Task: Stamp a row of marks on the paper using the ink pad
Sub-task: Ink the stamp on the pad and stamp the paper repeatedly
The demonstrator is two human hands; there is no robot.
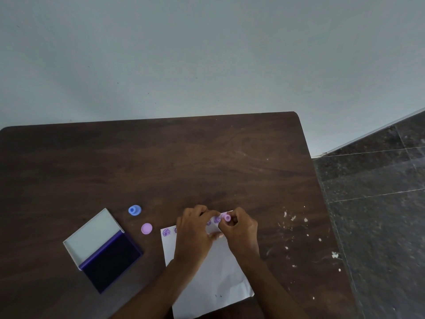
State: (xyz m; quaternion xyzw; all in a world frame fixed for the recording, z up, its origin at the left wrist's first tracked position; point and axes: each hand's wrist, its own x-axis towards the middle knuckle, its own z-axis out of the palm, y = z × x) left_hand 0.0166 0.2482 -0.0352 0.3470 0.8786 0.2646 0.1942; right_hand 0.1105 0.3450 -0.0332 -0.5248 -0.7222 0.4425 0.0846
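Note:
A white sheet of paper (216, 282) lies on the dark wooden table (161, 162), with a row of purple stamp marks (166, 232) along its far edge. My right hand (239, 229) pinches a small pink stamp (227, 218) at the paper's far right corner. My left hand (195, 229) rests on the paper beside it, fingertips touching the stamp area and covering part of the row. An open ink pad (110, 259) with dark blue ink and a white lid sits to the left.
A blue stamp (134, 210) and a pink round cap (146, 228) lie between the ink pad and the paper. White flecks dot the table's right side (292, 218). The table's right edge drops to dark floor tiles (379, 203). A pale wall stands behind.

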